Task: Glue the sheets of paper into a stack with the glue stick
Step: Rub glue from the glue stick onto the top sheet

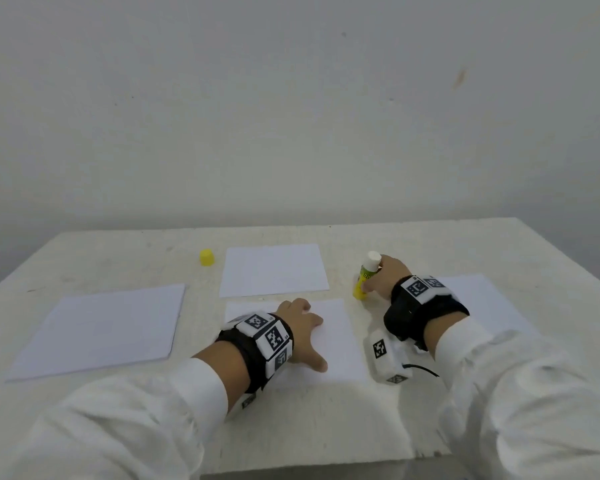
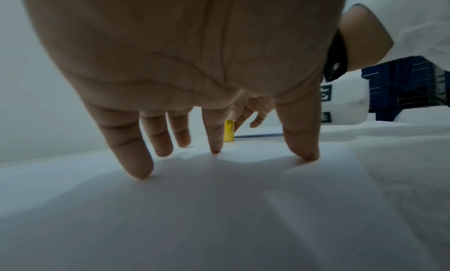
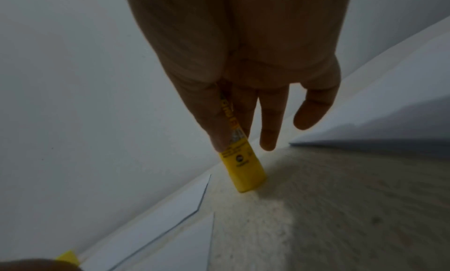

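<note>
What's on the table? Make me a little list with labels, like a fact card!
left hand: fingers spread, pressing on the near sheet
right hand: holds the glue stick standing on the table
glue stick: uncapped, white glue showing on top
yellow cap: alone, left of the far sheet
other paper: left sheet, right sheet

Uncapped yellow glue stick (image 1: 365,277) stands upright between four separate white sheets (image 1: 273,270).

smooth matt paper sheets (image 1: 273,270) on a rough, matt table (image 1: 430,244); glossy plastic glue stick (image 1: 365,277).
</note>
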### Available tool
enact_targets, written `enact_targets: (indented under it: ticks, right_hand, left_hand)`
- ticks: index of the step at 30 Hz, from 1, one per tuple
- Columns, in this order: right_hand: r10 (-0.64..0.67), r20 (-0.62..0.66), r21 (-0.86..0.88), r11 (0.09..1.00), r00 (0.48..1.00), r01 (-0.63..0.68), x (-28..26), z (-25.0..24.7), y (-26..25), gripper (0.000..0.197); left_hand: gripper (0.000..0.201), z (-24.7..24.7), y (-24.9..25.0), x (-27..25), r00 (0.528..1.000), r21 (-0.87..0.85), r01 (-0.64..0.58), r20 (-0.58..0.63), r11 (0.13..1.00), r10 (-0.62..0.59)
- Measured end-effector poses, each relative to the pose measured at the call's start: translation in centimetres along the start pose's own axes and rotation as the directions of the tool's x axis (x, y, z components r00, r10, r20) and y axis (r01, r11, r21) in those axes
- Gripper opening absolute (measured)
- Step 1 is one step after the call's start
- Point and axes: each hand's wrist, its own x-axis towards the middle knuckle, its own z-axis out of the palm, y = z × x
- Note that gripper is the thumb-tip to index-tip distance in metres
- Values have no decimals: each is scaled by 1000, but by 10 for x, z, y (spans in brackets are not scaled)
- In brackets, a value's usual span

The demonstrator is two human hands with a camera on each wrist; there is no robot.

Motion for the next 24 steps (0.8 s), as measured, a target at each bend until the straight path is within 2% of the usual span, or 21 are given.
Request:
enact_targets:
  ticks: [4, 7, 8, 10, 14, 16, 18, 21, 24]
  right_hand:
    - [28, 24, -23, 999, 999, -27, 0, 4, -2, 48]
    - [151, 64, -54, 988, 986, -148, -7, 2, -4, 72]
    - [190, 68, -89, 979, 979, -184, -11, 0, -5, 70]
    - [214, 97, -182, 964, 972, -194, -23, -4, -8, 50]
    - [102, 207, -302, 953, 973, -36, -50, 1, -30, 20]
    - [-4, 290, -310, 946, 957, 98, -62, 12, -55, 26]
    - [-129, 368, -299, 922, 921, 248, -69, 29, -86, 24]
    - [-260, 439, -286, 867, 860, 408, -70, 69, -138, 29]
    - [-291, 510, -352, 788, 809, 505, -67, 119, -185, 33]
  left_hand:
    - [90, 0, 1, -3, 1000, -29, 10, -4, 1000, -11]
    - [88, 2, 0, -5, 1000, -60, -3, -31, 998, 1]
    - [87, 3, -1, -6, 999, -78, -7, -37, 997, 4]
    - [83, 4, -5, -8, 999, -110, -19, -53, 994, 13]
    - [76, 3, -17, -14, 995, -165, -45, -100, 985, 29]
    - [72, 3, -31, -21, 993, -185, -30, -116, 982, 8]
    - [69, 0, -56, -32, 989, -209, 10, -140, 978, -40]
    - [66, -2, -112, -57, 969, -264, 150, -150, 953, -195]
    - [65, -1, -178, -90, 897, -291, 383, -111, 877, -429]
